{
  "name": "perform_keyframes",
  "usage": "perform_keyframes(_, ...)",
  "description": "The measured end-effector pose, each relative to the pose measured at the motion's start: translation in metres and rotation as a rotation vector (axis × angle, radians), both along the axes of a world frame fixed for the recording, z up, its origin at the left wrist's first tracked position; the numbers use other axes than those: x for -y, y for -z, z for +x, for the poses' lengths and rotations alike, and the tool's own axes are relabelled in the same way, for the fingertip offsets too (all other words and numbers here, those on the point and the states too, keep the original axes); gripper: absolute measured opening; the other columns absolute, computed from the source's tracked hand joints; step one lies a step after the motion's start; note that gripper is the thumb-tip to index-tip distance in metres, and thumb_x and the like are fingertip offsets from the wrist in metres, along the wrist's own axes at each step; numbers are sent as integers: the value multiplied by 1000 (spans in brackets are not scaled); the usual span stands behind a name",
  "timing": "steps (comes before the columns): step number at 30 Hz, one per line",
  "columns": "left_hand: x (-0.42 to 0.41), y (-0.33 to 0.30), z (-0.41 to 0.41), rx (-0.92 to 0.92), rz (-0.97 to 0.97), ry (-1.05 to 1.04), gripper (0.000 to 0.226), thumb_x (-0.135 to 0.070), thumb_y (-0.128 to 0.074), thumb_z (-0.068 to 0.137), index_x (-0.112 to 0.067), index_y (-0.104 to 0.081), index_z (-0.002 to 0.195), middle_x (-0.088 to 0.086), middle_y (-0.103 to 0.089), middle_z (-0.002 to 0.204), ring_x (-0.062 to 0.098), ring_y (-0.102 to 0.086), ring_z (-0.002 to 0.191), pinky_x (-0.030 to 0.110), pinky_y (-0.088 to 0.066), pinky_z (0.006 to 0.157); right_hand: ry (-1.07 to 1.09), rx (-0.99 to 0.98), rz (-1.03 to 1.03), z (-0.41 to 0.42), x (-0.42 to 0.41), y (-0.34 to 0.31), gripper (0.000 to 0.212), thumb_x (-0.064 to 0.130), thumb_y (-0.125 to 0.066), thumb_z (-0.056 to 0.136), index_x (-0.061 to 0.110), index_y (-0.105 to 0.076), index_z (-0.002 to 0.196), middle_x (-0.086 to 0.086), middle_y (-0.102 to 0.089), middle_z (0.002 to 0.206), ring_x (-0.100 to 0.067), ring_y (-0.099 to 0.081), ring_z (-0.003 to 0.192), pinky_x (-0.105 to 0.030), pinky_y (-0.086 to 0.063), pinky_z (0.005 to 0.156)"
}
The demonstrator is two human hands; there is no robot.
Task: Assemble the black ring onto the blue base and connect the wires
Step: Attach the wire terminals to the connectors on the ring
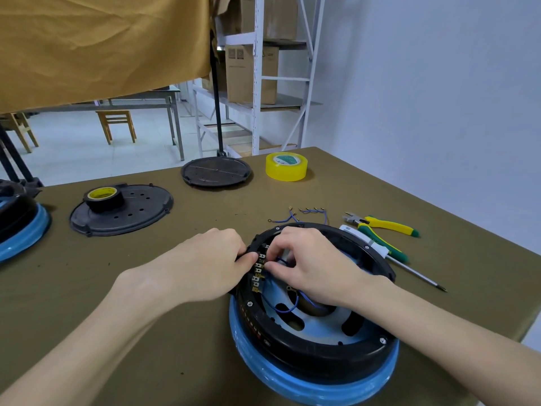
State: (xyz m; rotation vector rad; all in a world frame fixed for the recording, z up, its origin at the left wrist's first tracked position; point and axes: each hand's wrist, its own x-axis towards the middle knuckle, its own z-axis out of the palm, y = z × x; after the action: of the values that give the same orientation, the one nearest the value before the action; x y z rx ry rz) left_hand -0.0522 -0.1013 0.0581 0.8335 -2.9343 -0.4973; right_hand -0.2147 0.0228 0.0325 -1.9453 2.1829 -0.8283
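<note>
The black ring sits on the blue base near the table's front. A strip of brass terminals runs along the ring's inner left wall. My left hand grips the ring's left rim beside that strip. My right hand reaches inside the ring and pinches a thin blue wire against the terminals. Another blue wire loops loose over the base's floor. Several spare blue wires with ring lugs lie on the table behind the ring.
Yellow-handled cutters and a green-and-white screwdriver lie right of the ring. A yellow tape roll and a black disc sit at the back. Black tape rests on a black cover plate. A second blue-and-black unit stands far left.
</note>
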Motion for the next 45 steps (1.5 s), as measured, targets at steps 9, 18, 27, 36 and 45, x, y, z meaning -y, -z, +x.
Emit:
perform_keyframes(9, 3, -2, 1, 34, 26, 34, 50, -42, -42, 108, -8, -48, 73, 5, -48, 64, 22, -42, 59, 33, -34, 58, 53, 64, 27, 7, 5, -1, 8, 27, -74, 92, 22, -74, 86, 3, -55, 103, -16, -55, 81, -40, -52, 83)
perform_keyframes(18, 0, -1, 1, 1, 44, 11, 50, -42, -43, 108, -4, -53, 78, 7, -52, 68, 22, -45, 62, 34, -39, 61, 43, 109, 10, 2, 5, 1, 10, 25, -77, 91, 22, -73, 82, 4, -53, 101, -10, -58, 72, -30, -49, 73)
perform_keyframes(27, -4, -2, 0, -2, 50, -29, 48, -42, -44, 108, -12, -45, 70, 5, -48, 65, 24, -43, 61, 34, -37, 60, 30, 88, 21, -3, 0, 1, 8, 23, -76, 92, 20, -75, 85, 2, -55, 102, -5, -57, 72, -16, -40, 69)
perform_keyframes(36, -5, 1, 0, -26, 35, -42, 49, -42, -44, 106, -9, -43, 70, 5, -48, 65, 25, -42, 60, 33, -37, 58, 29, 88, 2, -3, 3, 3, 9, 26, -77, 91, 24, -74, 83, 5, -54, 99, -4, -56, 69, -21, -41, 70)
perform_keyframes(45, -19, -5, 1, 21, -92, -99, 45, -46, -38, 106, -14, -52, 78, 0, -57, 71, 25, -57, 66, 34, -46, 66, -8, 132, 30, -13, -6, 0, 7, 22, -76, 93, 24, -75, 87, 4, -57, 102, -9, -64, 74, -12, -43, 69)
